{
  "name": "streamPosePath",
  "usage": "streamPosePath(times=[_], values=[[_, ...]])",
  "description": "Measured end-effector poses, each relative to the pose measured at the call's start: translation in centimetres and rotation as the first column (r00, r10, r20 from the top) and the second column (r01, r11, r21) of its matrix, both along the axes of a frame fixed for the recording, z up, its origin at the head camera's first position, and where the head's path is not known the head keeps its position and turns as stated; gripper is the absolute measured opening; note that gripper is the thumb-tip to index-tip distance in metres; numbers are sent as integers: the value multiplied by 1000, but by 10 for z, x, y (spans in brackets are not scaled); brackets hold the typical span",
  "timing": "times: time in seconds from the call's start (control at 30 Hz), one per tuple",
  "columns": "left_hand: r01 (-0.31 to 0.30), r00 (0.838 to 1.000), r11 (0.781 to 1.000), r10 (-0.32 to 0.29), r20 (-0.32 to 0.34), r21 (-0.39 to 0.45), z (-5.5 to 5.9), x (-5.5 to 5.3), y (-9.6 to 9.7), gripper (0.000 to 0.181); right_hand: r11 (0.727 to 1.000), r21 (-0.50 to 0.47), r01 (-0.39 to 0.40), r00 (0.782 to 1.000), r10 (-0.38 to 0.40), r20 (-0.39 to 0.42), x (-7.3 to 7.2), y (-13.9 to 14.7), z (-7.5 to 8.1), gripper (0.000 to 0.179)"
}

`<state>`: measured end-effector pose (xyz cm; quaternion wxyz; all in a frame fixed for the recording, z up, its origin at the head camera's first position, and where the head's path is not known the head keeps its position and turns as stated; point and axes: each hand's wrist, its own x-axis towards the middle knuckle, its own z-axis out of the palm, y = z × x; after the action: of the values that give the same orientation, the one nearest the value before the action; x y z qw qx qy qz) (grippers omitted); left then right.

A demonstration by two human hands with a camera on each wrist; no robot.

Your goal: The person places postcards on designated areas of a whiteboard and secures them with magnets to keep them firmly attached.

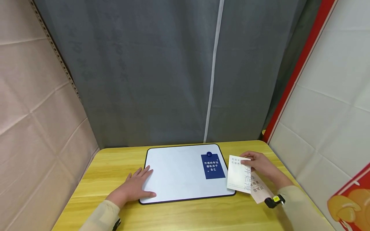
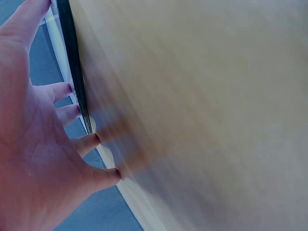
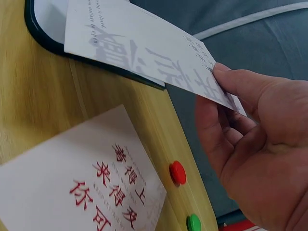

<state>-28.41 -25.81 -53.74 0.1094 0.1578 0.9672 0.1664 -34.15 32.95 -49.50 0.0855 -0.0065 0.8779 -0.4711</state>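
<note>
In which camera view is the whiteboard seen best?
The head view. It shows nearly the whole whiteboard, with only the left hand and white card hiding edge parts. The left wrist view shows only a narrow edge strip; the right wrist view, one corner and some rim.

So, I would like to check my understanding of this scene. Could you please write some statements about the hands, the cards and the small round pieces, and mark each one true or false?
1. The right hand pinches a white card. True.
2. The left hand grips a pen. False: the left hand rests on the left side of the whiteboard.
3. A blue magnet sits at the top of the dark blue card. True.
4. The round red piece lies on the whiteboard. False: the round red piece lies on the wooden table.
5. The card with red writing lies below the raised white card. True.
</note>
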Motion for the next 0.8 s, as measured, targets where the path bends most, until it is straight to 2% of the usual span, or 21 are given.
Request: streamPosePath(times=[0.17,0.57,0.8], values=[[-1,1000,1000,1,1,2,0,0,0,117,1000,-10,2,1000,-2,1,-5,-14,3,38],[0,1000,1000,0,4,8,1,0,1,117,995,-103,0,1000,0,4,-15,-52,6,37],[1,1000,1000,-1,10,18,2,1,1,116,995,-96,-4,1000,2,-27,-21,-69,9,36]])
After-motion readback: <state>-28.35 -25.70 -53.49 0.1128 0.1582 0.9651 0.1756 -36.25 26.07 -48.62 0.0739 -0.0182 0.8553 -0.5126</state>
